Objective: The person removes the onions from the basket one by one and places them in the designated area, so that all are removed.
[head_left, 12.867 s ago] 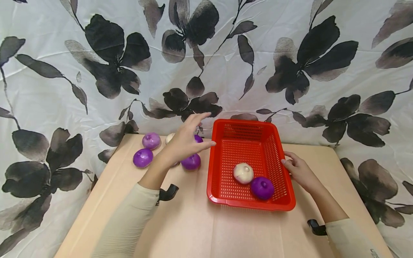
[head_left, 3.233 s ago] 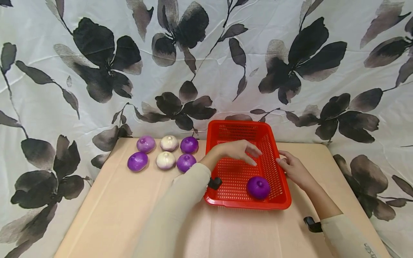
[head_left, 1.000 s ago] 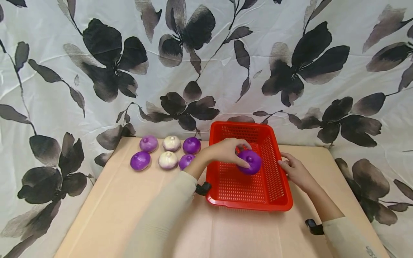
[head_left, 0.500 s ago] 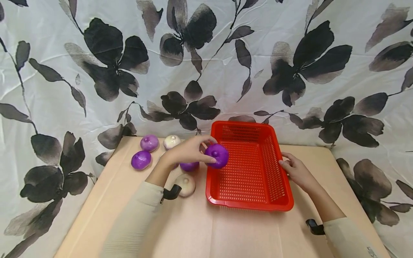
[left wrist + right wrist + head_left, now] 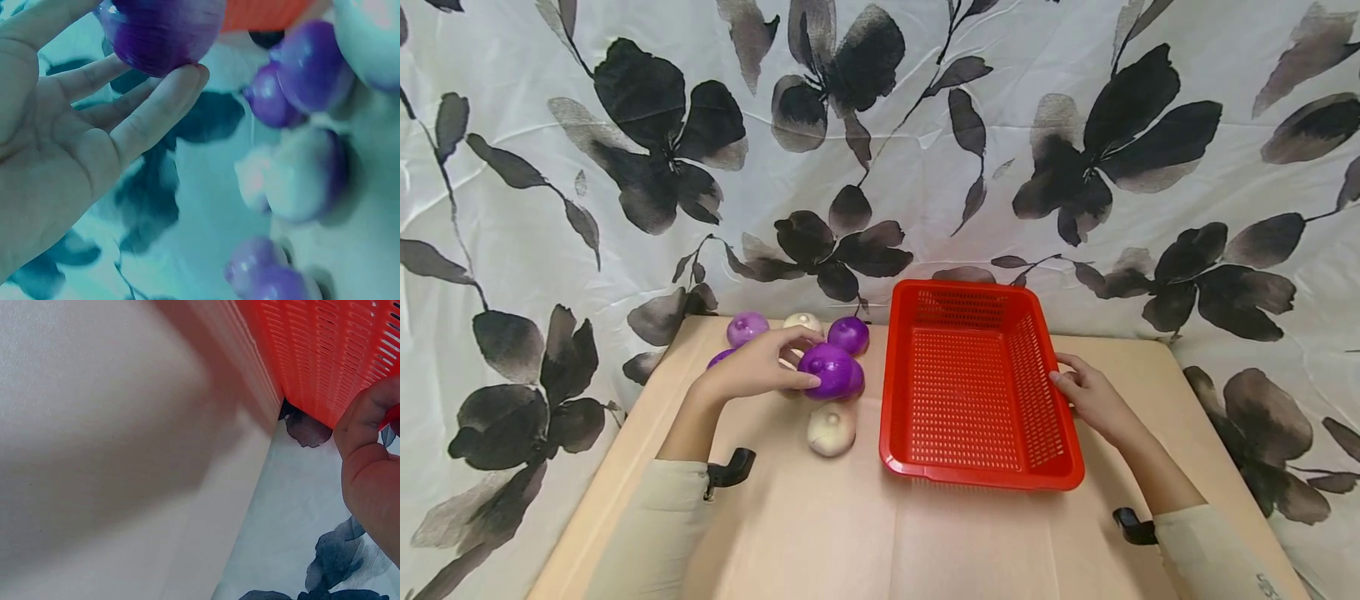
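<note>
My left hand (image 5: pixel 752 367) pinches a purple onion (image 5: pixel 827 370) between thumb and fingers, over the onions left of the red basket. In the left wrist view, the held onion (image 5: pixel 159 31) sits at the fingertips, high above the palm. Directly behind it, another purple onion (image 5: pixel 858 380) is partly covered. A white onion (image 5: pixel 832 429) lies just in front on the table. With thumb over the rim, my right hand (image 5: pixel 1093 396) grips the right side of the red basket (image 5: pixel 958 477), whose inside holds nothing. The right wrist view shows the basket's slotted wall (image 5: pixel 331 350) beside the hand.
Farther back on the table (image 5: pixel 880 542) are a purple onion (image 5: pixel 848 336), a white onion (image 5: pixel 803 321) and a light purple onion (image 5: pixel 747 328). My left hand partly hides another purple onion (image 5: pixel 721 357). A floral cloth (image 5: pixel 925 192) hangs behind the table's back edge.
The white and purple onions once in the basket are out: the white one lies on the table, and my left hand has carried the purple one leftward. My right hand stays on the basket.
</note>
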`<state>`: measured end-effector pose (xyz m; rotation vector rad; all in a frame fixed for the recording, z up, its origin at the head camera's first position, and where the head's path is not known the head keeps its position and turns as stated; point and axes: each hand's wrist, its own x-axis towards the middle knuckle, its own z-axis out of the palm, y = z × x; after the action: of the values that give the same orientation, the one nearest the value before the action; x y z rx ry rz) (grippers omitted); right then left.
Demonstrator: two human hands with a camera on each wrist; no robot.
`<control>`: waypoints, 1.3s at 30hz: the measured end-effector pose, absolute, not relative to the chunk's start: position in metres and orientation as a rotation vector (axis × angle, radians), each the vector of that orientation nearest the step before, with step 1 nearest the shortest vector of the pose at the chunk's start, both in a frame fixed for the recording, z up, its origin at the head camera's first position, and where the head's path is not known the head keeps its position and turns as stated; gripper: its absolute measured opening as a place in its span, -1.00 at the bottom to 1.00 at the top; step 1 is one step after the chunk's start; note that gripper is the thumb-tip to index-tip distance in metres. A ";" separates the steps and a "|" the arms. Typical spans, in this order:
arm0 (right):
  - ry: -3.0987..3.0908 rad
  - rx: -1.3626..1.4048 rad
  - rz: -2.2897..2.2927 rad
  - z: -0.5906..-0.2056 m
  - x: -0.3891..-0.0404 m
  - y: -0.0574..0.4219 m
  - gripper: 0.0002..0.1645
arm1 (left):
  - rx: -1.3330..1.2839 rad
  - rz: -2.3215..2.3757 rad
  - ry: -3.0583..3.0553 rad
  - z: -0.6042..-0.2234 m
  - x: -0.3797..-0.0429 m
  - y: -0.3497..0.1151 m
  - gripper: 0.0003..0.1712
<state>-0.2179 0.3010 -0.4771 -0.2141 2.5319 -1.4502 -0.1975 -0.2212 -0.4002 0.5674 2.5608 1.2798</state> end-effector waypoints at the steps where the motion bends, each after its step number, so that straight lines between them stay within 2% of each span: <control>1: 2.527 -0.204 -1.452 -0.477 -0.218 0.301 -0.27 | 0.560 1.286 2.555 -0.403 -0.196 -0.227 -0.30; 18: 2.535 -0.200 -1.424 -0.475 -0.218 0.300 -0.26 | 0.380 1.312 2.519 -0.460 -0.165 -0.291 -0.29; 26: 2.538 -0.212 -1.425 -0.475 -0.219 0.300 -0.25 | 0.338 1.395 2.419 -0.484 -0.164 -0.301 -0.32; 39: 2.516 -0.219 -1.443 -0.476 -0.220 0.301 -0.26 | 0.317 1.372 2.441 -0.498 -0.167 -0.299 -0.32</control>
<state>-0.2204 0.3007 -0.4758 -0.2187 2.5162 -1.4431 -0.1667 -0.2986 -0.4979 0.3166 2.4406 1.3720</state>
